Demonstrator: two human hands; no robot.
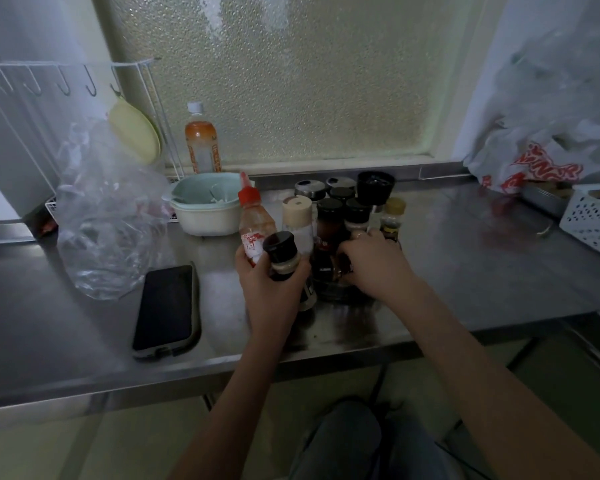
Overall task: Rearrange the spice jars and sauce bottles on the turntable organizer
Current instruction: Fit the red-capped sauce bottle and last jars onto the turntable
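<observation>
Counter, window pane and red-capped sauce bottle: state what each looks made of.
Counter: likely stainless steel, brushed, with dull grey reflections. Window pane: seemingly frosted, pebbled glass, translucent and bumpy. Red-capped sauce bottle: probably clear soft plastic, judging by its squeeze nozzle.

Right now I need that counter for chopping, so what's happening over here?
A person is sorting condiments on the steel counter. The left hand grips a black-capped spice jar and, with it, a red-capped sauce bottle. The right hand reaches into the cluster of jars, at a dark sauce bottle on the turntable. A phone lies to the left, near a crumpled plastic bag.
</observation>
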